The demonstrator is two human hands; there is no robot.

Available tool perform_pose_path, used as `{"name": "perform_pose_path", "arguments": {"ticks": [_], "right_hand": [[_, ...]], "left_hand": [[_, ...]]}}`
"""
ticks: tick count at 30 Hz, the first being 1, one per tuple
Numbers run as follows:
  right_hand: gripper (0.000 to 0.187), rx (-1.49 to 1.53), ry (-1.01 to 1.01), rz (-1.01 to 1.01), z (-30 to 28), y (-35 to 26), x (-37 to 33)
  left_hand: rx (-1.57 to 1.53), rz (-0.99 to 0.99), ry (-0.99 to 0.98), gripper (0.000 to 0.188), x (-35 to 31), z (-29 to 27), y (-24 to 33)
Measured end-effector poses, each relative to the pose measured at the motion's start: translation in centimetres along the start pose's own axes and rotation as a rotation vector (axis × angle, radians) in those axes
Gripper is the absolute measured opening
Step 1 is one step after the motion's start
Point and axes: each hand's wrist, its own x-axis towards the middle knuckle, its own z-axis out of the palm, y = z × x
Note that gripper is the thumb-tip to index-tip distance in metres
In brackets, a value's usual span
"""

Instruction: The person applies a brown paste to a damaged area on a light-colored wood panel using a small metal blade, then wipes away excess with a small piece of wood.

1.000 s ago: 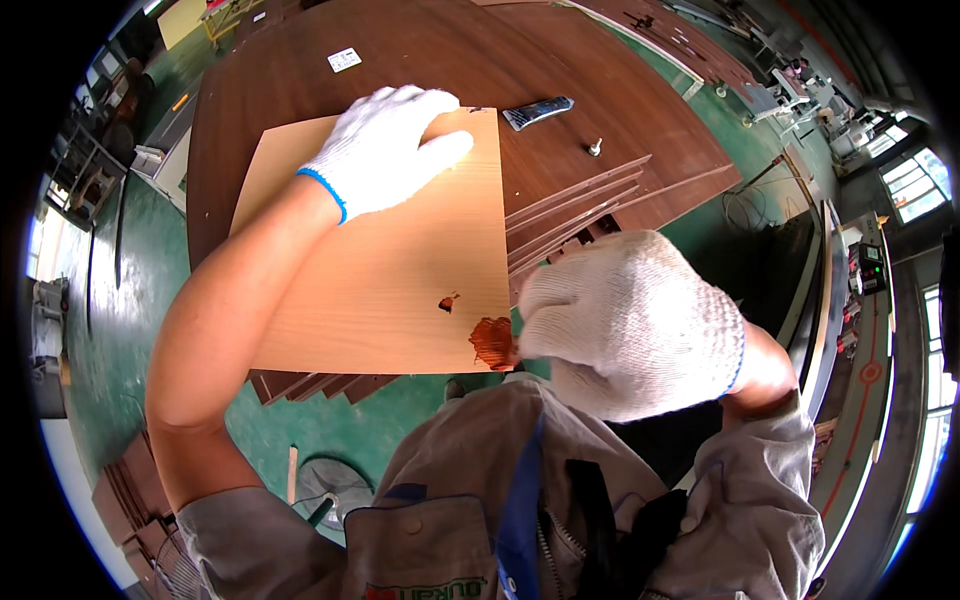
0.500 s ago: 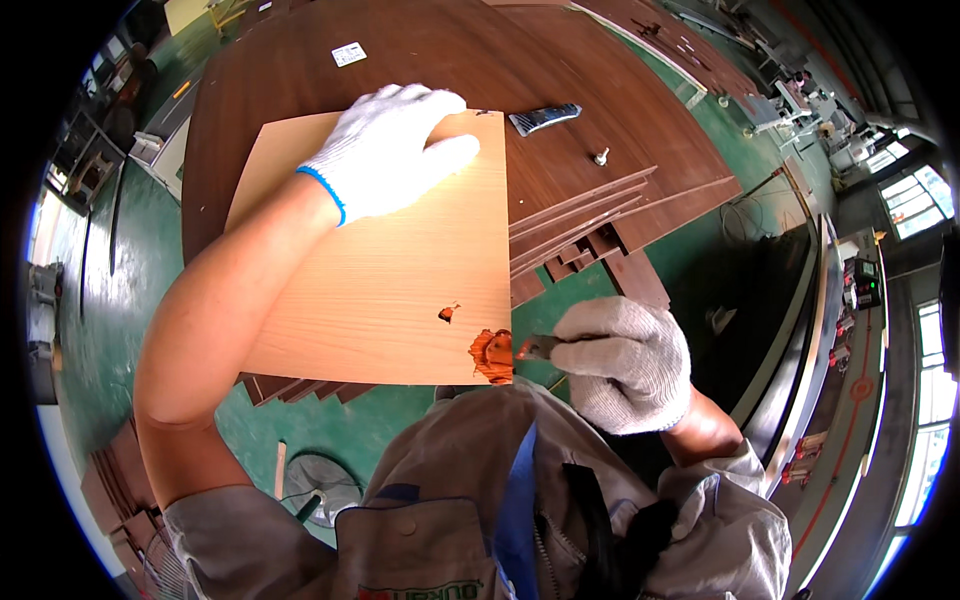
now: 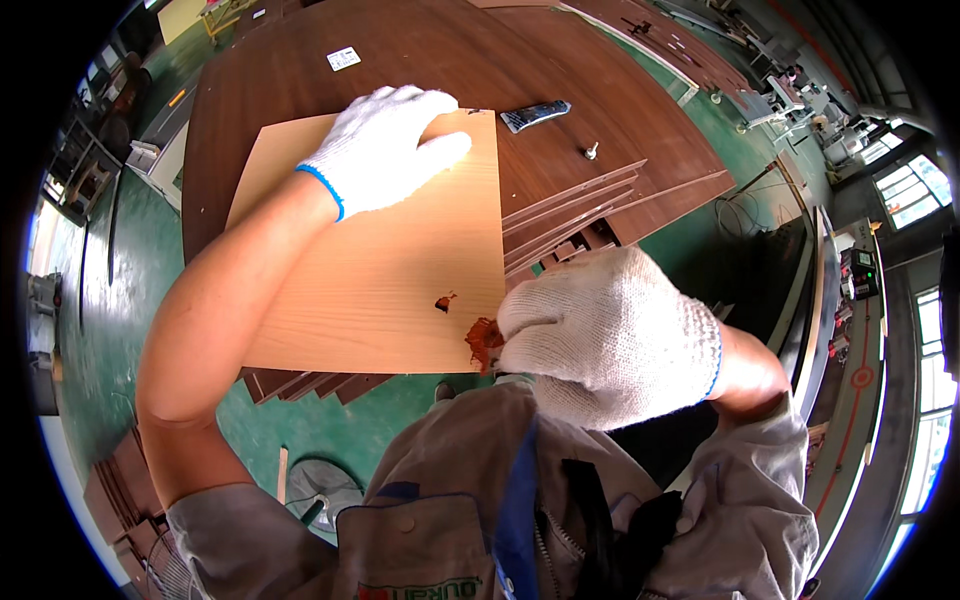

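Observation:
A light wood-grain board (image 3: 370, 280) lies on a stack of dark brown panels (image 3: 440, 50). My left hand (image 3: 385, 150), in a white knit glove with a blue cuff, rests spread on the board's far part. Over the near right corner is my gloved right hand (image 3: 615, 335), closed with the fingertips pinched at the edge. A small putty knife was visible in it a moment earlier; the fingers now mostly hide it. Beside those fingertips sits a smear of reddish-orange paste (image 3: 482, 342). A smaller dark orange dab (image 3: 444, 302) lies a little farther up the board.
A dark squeezed tube (image 3: 536, 116) and a small white nozzle-like piece (image 3: 591, 151) lie on the brown panels, right of the board. A white label (image 3: 343, 59) is stuck farther back. Fanned panel edges (image 3: 575, 215) jut out at right. A fan (image 3: 168, 570) stands at lower left.
My right hand has moved left and onto the board's near right corner, bringing the putty knife to the orange paste. My left hand stays in place on the board.

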Motion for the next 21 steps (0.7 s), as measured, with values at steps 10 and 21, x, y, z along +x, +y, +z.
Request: {"name": "perform_pose_path", "arguments": {"ticks": [10, 21], "right_hand": [[0.009, -0.02, -0.017, 0.036, -0.9, 1.0, 1.4], [0.013, -0.123, -0.139, 0.078, -2.0, 0.4, 2.6]], "left_hand": [[0.008, 0.023, 0.026, 0.053, 0.1, 0.2, 0.0], [0.033, -0.001, 0.021, 0.051, 0.2, 0.2, 0.2]]}}
